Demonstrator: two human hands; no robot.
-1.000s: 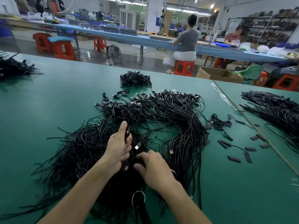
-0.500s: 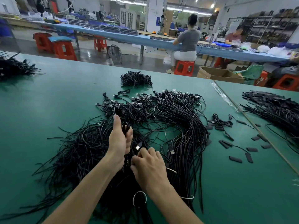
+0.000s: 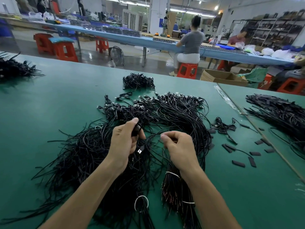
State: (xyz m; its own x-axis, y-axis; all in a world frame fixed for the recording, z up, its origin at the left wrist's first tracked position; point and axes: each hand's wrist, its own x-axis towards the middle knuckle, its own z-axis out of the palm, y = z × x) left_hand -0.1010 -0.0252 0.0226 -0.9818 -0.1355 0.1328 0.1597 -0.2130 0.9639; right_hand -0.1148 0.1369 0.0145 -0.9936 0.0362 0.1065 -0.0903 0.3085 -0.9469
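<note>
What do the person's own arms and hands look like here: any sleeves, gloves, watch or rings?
Both forearms are bare right to the picture's lower edge; no sleeve is in view. The left hand and right hand wear no gloves, and no watch, band or ring shows on the sides the camera sees.

A thin black cable arcs between the left hand, which grips its coiled part, and the right hand, which pinches it. Its silver-tipped USB plug hangs at the left hand's 5 o'clock. Under it lies the heap of cables, with plugs toward 12 o'clock and cut ends toward 8 o'clock.
</note>
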